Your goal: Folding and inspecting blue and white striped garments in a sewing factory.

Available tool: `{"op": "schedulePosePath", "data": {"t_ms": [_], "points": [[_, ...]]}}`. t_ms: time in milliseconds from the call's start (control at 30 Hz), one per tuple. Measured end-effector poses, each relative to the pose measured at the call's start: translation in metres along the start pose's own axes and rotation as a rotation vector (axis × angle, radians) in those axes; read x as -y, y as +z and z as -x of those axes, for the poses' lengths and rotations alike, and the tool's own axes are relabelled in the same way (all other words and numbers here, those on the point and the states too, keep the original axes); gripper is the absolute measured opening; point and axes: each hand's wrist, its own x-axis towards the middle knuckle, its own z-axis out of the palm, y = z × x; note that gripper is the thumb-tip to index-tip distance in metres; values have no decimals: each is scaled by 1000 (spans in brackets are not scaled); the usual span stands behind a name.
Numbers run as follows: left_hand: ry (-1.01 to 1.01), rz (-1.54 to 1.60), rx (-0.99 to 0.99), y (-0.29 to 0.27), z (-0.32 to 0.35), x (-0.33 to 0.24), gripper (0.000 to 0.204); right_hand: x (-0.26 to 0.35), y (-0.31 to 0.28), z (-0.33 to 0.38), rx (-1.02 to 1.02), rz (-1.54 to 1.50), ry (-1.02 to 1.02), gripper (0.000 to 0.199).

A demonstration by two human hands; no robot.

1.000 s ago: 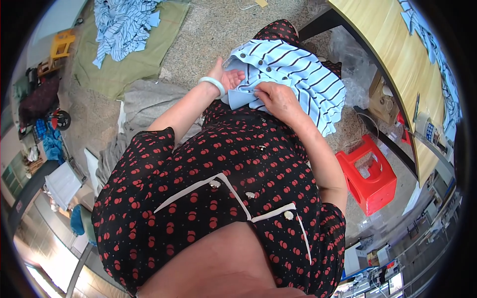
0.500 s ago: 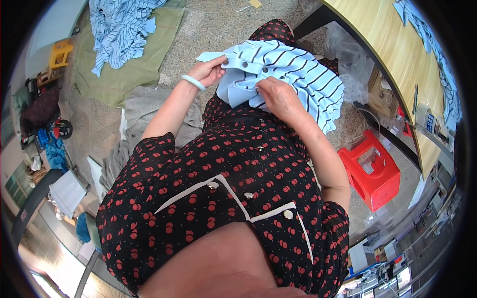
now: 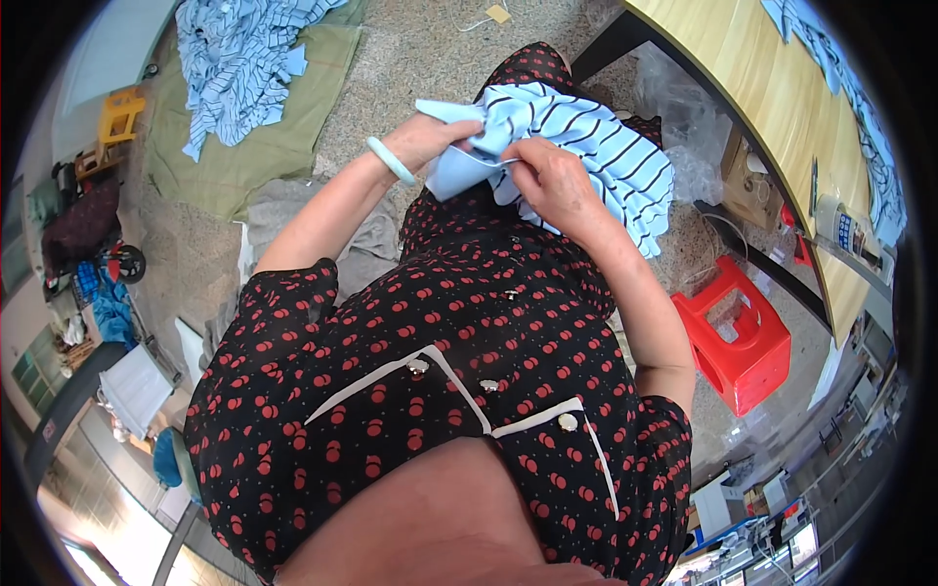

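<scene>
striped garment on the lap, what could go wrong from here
The striped garment might slide toward the floor, since its loose end spreads to the right beyond the right grip. The pale bracelet could perhaps snag the striped garment, as it is worn close behind the left grip, which is at the fabric's edge.

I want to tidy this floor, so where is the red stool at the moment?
In the head view, the red stool is on the floor at the right, between the right forearm and the wood-topped table.
</scene>
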Motion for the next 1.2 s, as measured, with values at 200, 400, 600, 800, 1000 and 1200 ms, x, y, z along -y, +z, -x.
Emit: {"op": "schedulePosePath", "data": {"t_ms": [200,400,600,800,1000,1200], "points": [[-50,288,-63,33,9,-34,19,12,-20,-10,-181,-41,-16,12],[-38,439,-207,61,7,-35,15,-5,-14,-7,-269,2,97,13],[1,470,-226,74,-6,-20,10,-8,-9,-6,-296,-51,204,13],[1,487,-256,77,-4,-21,12,-11,-4,-7,-368,-126,260,13],[31,420,-287,75,-2,-16,12,-14,-2,-4,-330,-19,246,18],[285,143,-305,72,2,-8,13,-17,-1,-3,-351,60,127,16]]}}
